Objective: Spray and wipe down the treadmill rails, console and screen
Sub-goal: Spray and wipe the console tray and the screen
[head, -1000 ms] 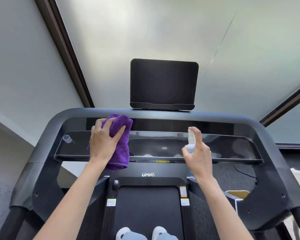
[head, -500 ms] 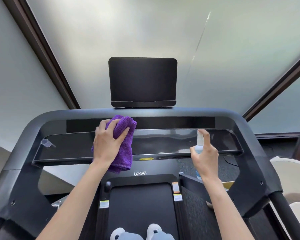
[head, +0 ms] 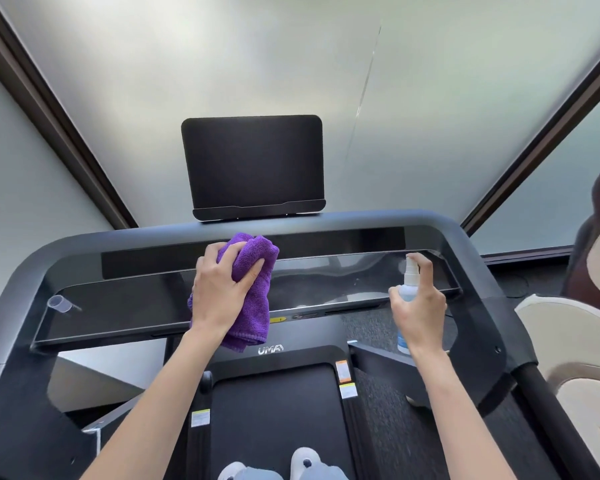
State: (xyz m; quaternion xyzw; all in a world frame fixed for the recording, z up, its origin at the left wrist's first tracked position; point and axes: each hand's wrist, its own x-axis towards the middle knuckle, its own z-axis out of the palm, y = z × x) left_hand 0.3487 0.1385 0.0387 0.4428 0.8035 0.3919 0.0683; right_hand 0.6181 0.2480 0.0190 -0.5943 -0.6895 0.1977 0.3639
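The left hand (head: pixel 219 292) grips a soft purple cloth (head: pixel 248 292) pressed on the shiny black treadmill console (head: pixel 125 306). The right hand (head: pixel 420 313) grips a small clear spray bottle (head: pixel 408 289) just above the console's right end.

Home workout corner, by my read. My treadmill (head: pixel 291 427) faces frosted window panes (head: pixel 257 64) just beyond it. A cushioned cream chair (head: pixel 568 341) sits right of it.

A bunched purple cloth (head: pixel 253 289) lies against the glossy black console (head: pixel 326 282), near its middle. A small clear spray bottle (head: pixel 408 285) with a white nozzle stands upright over the console's right part; a faint mist seems to hang there. The dark screen (head: pixel 253 164) rises above.
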